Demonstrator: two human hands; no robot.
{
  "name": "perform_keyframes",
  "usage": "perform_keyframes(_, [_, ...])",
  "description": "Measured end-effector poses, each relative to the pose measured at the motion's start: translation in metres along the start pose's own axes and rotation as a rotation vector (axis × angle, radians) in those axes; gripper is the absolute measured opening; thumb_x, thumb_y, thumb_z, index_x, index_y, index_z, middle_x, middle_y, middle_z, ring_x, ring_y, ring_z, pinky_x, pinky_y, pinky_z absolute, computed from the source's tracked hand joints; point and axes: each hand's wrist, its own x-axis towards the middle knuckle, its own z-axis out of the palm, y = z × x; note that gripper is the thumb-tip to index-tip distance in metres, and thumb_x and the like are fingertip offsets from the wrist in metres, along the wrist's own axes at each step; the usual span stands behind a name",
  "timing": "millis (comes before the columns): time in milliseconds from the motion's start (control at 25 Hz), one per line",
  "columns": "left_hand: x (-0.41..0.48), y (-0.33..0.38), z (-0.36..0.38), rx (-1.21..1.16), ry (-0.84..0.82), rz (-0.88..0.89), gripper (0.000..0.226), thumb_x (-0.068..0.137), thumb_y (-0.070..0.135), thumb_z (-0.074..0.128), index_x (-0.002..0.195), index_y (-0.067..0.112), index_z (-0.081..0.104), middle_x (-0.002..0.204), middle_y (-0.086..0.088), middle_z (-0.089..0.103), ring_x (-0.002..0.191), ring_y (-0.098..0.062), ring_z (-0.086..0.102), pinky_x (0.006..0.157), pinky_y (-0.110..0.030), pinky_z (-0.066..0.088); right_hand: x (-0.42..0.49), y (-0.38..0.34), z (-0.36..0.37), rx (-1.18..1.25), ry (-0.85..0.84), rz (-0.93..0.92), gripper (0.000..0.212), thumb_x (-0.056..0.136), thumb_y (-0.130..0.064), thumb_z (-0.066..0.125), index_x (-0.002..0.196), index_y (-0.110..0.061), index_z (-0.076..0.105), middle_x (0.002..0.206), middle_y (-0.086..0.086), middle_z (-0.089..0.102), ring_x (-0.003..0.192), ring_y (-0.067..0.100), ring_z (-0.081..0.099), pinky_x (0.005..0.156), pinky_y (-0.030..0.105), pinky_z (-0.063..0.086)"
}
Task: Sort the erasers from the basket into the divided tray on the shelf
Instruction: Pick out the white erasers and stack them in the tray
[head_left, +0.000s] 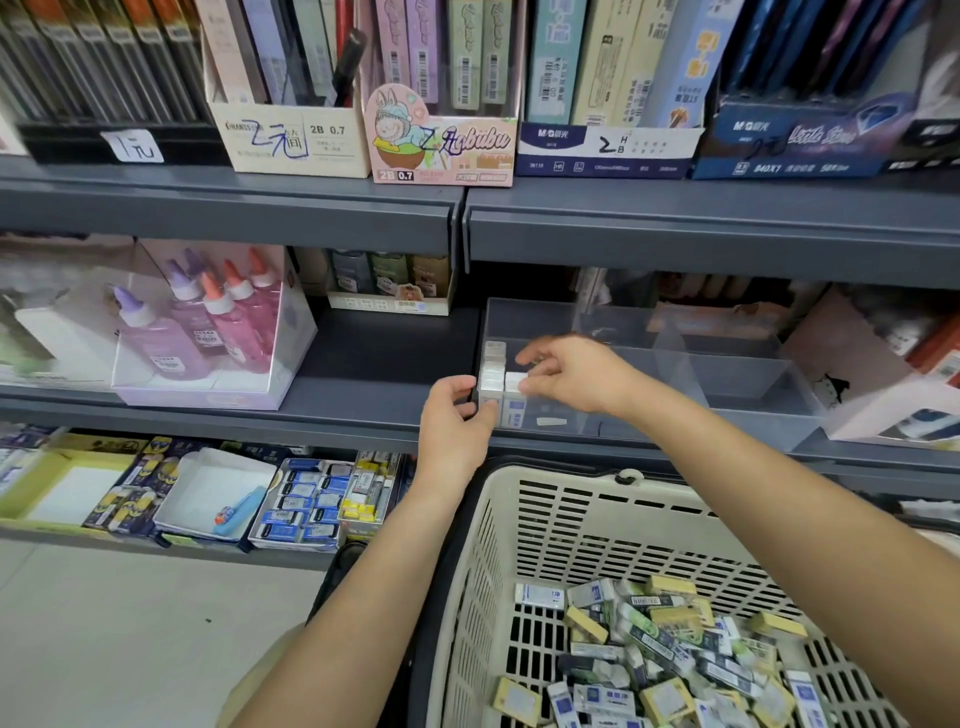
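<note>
Right hand (566, 376) was up at centre frame, thumb and fingertips pinching a white eraser (514, 383) at the leftmost compartment of the clear divided tray (727, 415). That eraser was right beside a row of white erasers (493, 364) standing on end along the tray's left wall. Whether they were touching or just apart was too close to call. Left hand (454, 421), just below and left of the right one, had its fingers curled round the tray's near-left corner and was gripping it. The tray stood on the dark grey shelf (363, 364), right of centre.

Down in the lower right sat the cream slotted basket (519, 519), well below the tray. A heap of wrapped erasers (670, 654) lay in its bottom, with blue-and-white, yellow and green sleeves all jumbled together. Both forearms reached up from the bottom edge, the right one crossing above the basket.

Middle left, on the same shelf, glue bottles (208, 322) with orange and purple caps stood in a display box. Along the top, lead boxes (291, 135) were marked 2B 0.7.
</note>
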Motion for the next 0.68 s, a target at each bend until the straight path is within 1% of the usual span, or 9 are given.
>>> perform_keyframes(80, [-0.012, 0.008, -0.005, 0.052, 0.027, 0.057, 0.030, 0.086, 0.015, 0.063, 0.113, 0.022, 0.051, 0.116, 0.004, 0.054, 0.099, -0.007, 0.055, 0.087, -0.026, 0.048, -0.013, 0.004, -0.005, 0.115, 0.078, -0.001, 0.033, 0.084, -0.024, 0.067, 0.115, -0.020, 0.059, 0.103, -0.003, 0.069, 0.094, 0.009, 0.063, 0.089, 0.023, 0.046])
perform_keyframes(160, [-0.031, 0.017, -0.005, 0.065, -0.004, 0.129, 0.027, 0.085, 0.014, 0.063, 0.104, 0.028, 0.050, 0.110, 0.007, 0.056, 0.092, -0.004, 0.056, 0.081, -0.019, 0.047, -0.036, 0.013, -0.010, 0.244, 0.156, -0.025, 0.027, 0.082, -0.019, 0.069, 0.108, -0.021, 0.063, 0.101, -0.003, 0.069, 0.094, 0.008, 0.065, 0.090, 0.022, 0.048])
perform_keyframes(240, [-0.056, 0.020, 0.005, 0.085, -0.111, 0.138, 0.025, 0.084, 0.013, 0.064, 0.099, 0.028, 0.051, 0.102, 0.008, 0.059, 0.089, -0.008, 0.059, 0.079, -0.018, 0.047, -0.072, 0.028, -0.011, 0.356, 0.190, -0.058, 0.019, 0.080, -0.015, 0.070, 0.095, -0.026, 0.065, 0.096, -0.005, 0.070, 0.091, 0.004, 0.066, 0.087, 0.017, 0.049])
perform_keyframes(320, [-0.081, 0.015, 0.023, 0.163, -0.242, 0.099, 0.023, 0.083, 0.013, 0.066, 0.099, 0.023, 0.053, 0.094, 0.011, 0.057, 0.085, -0.009, 0.057, 0.077, -0.015, 0.045, -0.114, 0.049, -0.005, 0.389, 0.181, -0.072, 0.019, 0.080, -0.014, 0.071, 0.087, -0.031, 0.065, 0.091, -0.011, 0.071, 0.085, -0.003, 0.065, 0.081, 0.010, 0.049])
perform_keyframes(400, [-0.098, 0.003, 0.049, 0.265, -0.357, 0.060, 0.025, 0.083, 0.016, 0.066, 0.106, 0.014, 0.054, 0.094, 0.008, 0.054, 0.083, -0.009, 0.053, 0.079, -0.017, 0.045, -0.152, 0.083, 0.010, 0.348, 0.144, -0.018, 0.020, 0.079, -0.013, 0.072, 0.085, -0.031, 0.065, 0.087, -0.011, 0.070, 0.081, -0.004, 0.065, 0.079, 0.008, 0.048])
perform_keyframes(440, [-0.104, -0.005, 0.062, 0.325, -0.403, 0.042, 0.028, 0.083, 0.018, 0.067, 0.108, 0.012, 0.055, 0.093, 0.007, 0.053, 0.083, -0.009, 0.052, 0.082, -0.021, 0.045, -0.168, 0.102, 0.020, 0.312, 0.114, 0.030, 0.019, 0.080, -0.013, 0.071, 0.085, -0.030, 0.064, 0.086, -0.011, 0.069, 0.078, -0.002, 0.064, 0.080, 0.012, 0.049])
perform_keyframes(520, [-0.113, -0.021, 0.087, 0.408, -0.484, -0.012, 0.024, 0.084, 0.023, 0.065, 0.103, 0.015, 0.054, 0.088, 0.008, 0.051, 0.082, -0.010, 0.052, 0.085, -0.027, 0.046, -0.191, 0.141, 0.044, 0.165, 0.013, 0.139, 0.013, 0.081, -0.018, 0.070, 0.090, -0.026, 0.065, 0.087, -0.009, 0.067, 0.079, 0.001, 0.062, 0.083, 0.020, 0.051])
perform_keyframes(600, [-0.119, -0.044, 0.105, 0.454, -0.542, -0.103, 0.018, 0.086, 0.024, 0.063, 0.096, 0.019, 0.050, 0.085, 0.009, 0.051, 0.083, -0.012, 0.053, 0.082, -0.027, 0.046, -0.203, 0.172, 0.068, -0.024, -0.102, 0.205, 0.018, 0.084, -0.026, 0.067, 0.101, -0.020, 0.066, 0.094, -0.007, 0.065, 0.084, 0.004, 0.060, 0.080, 0.020, 0.050])
perform_keyframes(680, [-0.123, -0.073, 0.110, 0.503, -0.572, -0.202, 0.015, 0.088, 0.023, 0.062, 0.096, 0.019, 0.050, 0.090, 0.005, 0.053, 0.086, -0.013, 0.053, 0.081, -0.027, 0.045, -0.206, 0.190, 0.088, -0.116, -0.169, 0.241, 0.023, 0.085, -0.031, 0.064, 0.106, -0.019, 0.065, 0.099, -0.006, 0.065, 0.090, 0.009, 0.061, 0.076, 0.020, 0.048])
